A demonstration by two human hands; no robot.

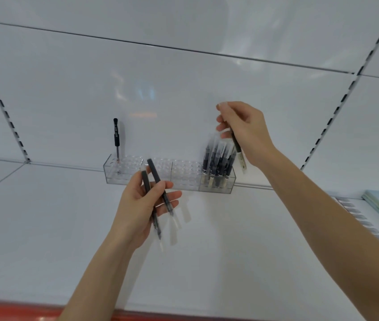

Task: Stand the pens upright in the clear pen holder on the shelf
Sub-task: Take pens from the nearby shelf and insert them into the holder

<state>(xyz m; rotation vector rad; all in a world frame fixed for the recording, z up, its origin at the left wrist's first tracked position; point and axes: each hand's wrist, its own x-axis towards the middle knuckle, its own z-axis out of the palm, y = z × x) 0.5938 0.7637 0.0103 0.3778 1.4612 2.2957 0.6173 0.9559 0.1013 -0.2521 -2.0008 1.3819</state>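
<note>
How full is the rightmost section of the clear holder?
Nearly full: the rightmost section holds a dense cluster of upright pens, while the right hand holds another pen just beside it.

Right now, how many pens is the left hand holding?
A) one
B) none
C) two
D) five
C: the left hand grips two dark pens with clear caps, fanned apart in front of the clear plastic pen holder, while the right hand holds a single pen.
</note>
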